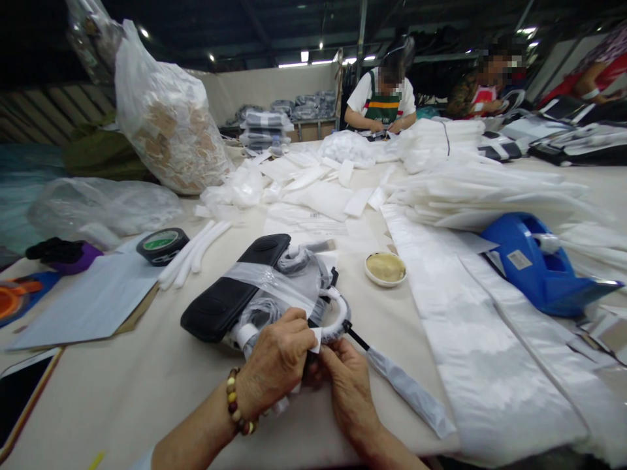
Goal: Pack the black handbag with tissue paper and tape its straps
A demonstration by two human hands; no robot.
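Note:
A black padded headset (pixel 235 287) lies in a clear plastic bag (pixel 274 277) at the near middle of the table, with grey cable coils beside it. My left hand (pixel 277 362), a bead bracelet on its wrist, is closed in a pinch on a small white label (pixel 316 339) at the bag's near end. My right hand (pixel 345 385) is closed right beside it, fingertips at the same spot by the black cable (pixel 355 336). A grey sleeve (pixel 409 391) runs off that cable toward the right.
A small dish (pixel 385 269) with a yellow sponge sits behind. A blue tape dispenser (pixel 541 264) stands at right among stacked plastic bags (pixel 470 339). A black tape roll (pixel 161 245), white foam rods (pixel 193 251), a paper sheet (pixel 93 300) and a large filled sack (pixel 166 114) are at left. Two people work at the far end.

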